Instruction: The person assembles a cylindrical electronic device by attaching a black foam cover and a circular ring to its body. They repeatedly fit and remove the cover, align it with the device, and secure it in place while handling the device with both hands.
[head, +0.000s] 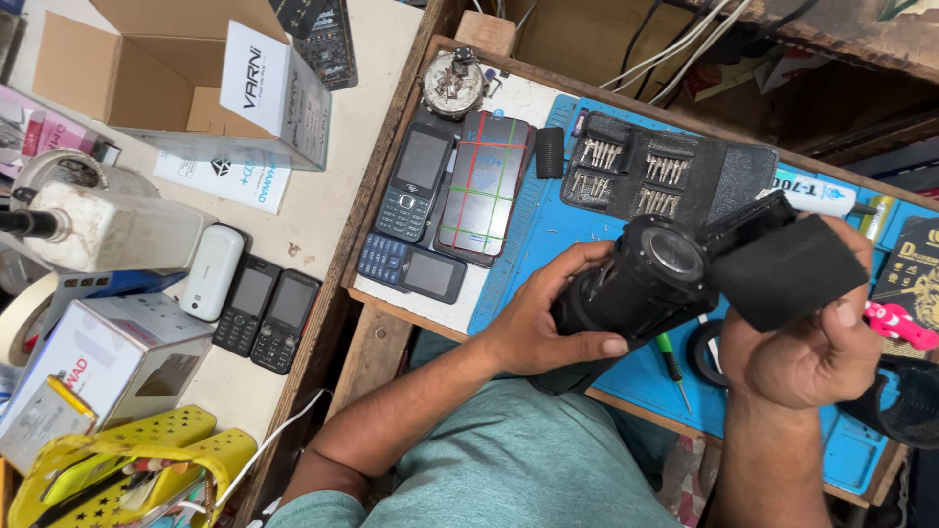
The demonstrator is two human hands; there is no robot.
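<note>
My left hand (548, 318) grips a black cylindrical device (636, 279), likely a portable speaker, around its body; its round end with a grey ring faces up. My right hand (807, 347) holds a black block-shaped cover piece (782, 264) that sits right against the cylinder's end. Both are raised above a blue work mat (558, 220). A green-handled screwdriver (671, 362) lies on the mat under the device.
A black case of screwdriver bits (646, 166) lies open on the mat. Several keypad phones (416, 181) and a smartphone with a cracked screen (484, 186) lie to the left. An open cardboard box (147, 68), a yellow basket (127, 460) and two more phones (266, 313) occupy the left bench.
</note>
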